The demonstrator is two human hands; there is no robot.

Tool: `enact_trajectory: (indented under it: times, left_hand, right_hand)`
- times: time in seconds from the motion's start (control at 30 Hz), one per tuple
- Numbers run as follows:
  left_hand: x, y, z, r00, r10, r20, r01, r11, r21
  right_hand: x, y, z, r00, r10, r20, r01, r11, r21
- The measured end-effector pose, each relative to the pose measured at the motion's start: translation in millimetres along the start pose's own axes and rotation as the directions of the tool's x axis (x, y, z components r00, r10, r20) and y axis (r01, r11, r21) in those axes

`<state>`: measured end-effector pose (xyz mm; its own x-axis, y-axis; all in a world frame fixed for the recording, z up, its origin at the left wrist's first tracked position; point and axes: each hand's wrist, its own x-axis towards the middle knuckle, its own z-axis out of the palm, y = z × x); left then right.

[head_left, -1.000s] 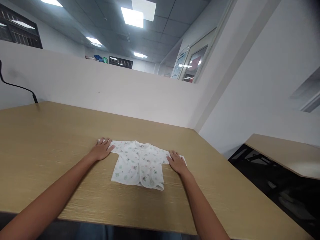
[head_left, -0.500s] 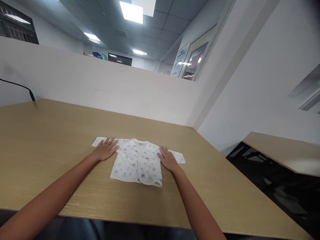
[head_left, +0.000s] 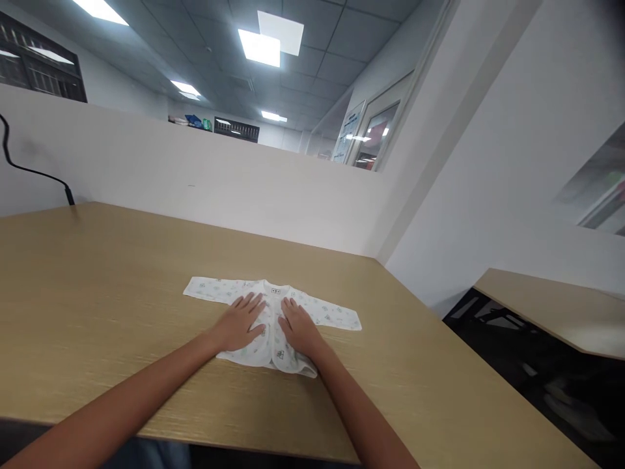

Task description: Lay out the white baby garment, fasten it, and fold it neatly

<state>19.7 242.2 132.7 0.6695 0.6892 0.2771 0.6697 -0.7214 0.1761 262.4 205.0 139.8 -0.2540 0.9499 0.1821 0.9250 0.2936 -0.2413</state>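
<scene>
The small printed baby shirt [head_left: 273, 319] lies flat on the wooden surface [head_left: 97, 293], its sleeves stretched left and right — the left hand [head_left: 241, 324] and right hand [head_left: 299, 329] rest side by side on its body, fingers spread and palms down, each equally near.

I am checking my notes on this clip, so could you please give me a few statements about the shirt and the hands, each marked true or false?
1. The small white patterned baby shirt lies flat on the light wooden table. True.
2. Both sleeves are folded under the body. False: they lie spread out to each side.
3. The left hand and right hand press flat on the shirt's middle. True.
4. The right hand pinches a sleeve end. False: it lies open on the body.
5. A black cable runs at the far left. True.
</scene>
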Motion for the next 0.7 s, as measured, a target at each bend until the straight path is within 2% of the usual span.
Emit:
enact_trajectory:
  times: [0.1,0.23,0.3,0.37,0.43,0.5,0.6,0.63,0.7]
  left_hand:
    - [-5,0,7,0.998,0.000,0.068,0.001,1.000,-0.009]
    - [-5,-8,0,0.999,0.019,0.028,-0.018,0.999,-0.032]
    - [-3,-18,-7,0.999,-0.042,0.000,0.042,0.998,-0.054]
    - [-3,-34,-14,0.984,-0.175,0.021,0.176,0.982,-0.072]
    - [-5,-57,-20,0.950,-0.300,0.089,0.306,0.950,-0.063]
    - [-9,-83,-25,0.915,-0.378,0.144,0.385,0.922,-0.026]
    - [-17,-116,-32,0.876,-0.457,0.156,0.458,0.888,0.030]
    - [-19,-122,-34,0.875,-0.463,0.137,0.464,0.885,0.031]
    - [-19,-122,-40,0.908,-0.415,0.055,0.417,0.908,-0.032]
  right_hand:
    - [-3,-7,5,0.996,-0.001,0.084,0.005,0.999,-0.039]
    - [-4,-3,3,0.993,0.013,0.115,-0.010,1.000,-0.022]
    - [-3,4,0,0.995,0.048,0.090,-0.049,0.999,0.009]
    - [-3,18,-5,0.984,0.162,0.072,-0.163,0.986,0.016]
    - [-5,39,-11,0.945,0.316,0.090,-0.316,0.949,-0.009]
    - [-10,66,-18,0.902,0.418,0.104,-0.417,0.908,-0.037]
    - [-19,102,-27,0.858,0.508,0.075,-0.506,0.862,-0.043]
    - [-22,111,-29,0.854,0.518,0.055,-0.517,0.856,-0.033]
    - [-24,120,-32,0.859,0.511,-0.030,-0.510,0.860,0.036]
